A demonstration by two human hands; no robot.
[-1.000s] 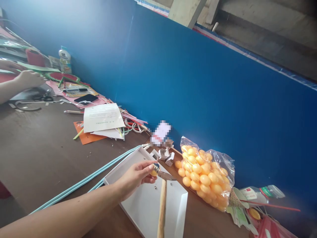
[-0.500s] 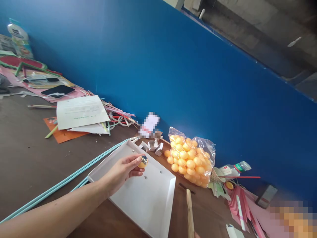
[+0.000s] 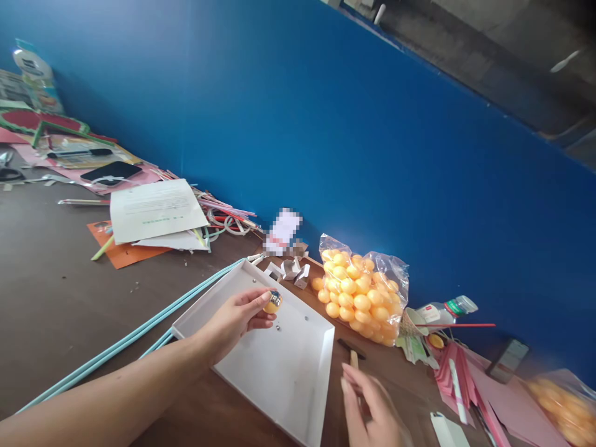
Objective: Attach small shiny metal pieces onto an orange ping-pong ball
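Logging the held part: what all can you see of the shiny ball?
The shiny ball is small and round, with a mirror-like surface that looks like polished metal or a metallic coating; I can't tell which. Its lower part looks golden yellow, its upper part dark and silvery, possibly from reflections. No damage shows, but fingers hide its left edge. The left hand pinches it between thumb and fingers, above the white tray. Nothing else visibly touches it.

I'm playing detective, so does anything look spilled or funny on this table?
A clear bottle lies tipped on its side near a bag of orange balls; no spill shows. Tiny shiny bits are scattered loose in the white tray below the left hand, which pinches a shiny ball. Nothing looks clearly broken.
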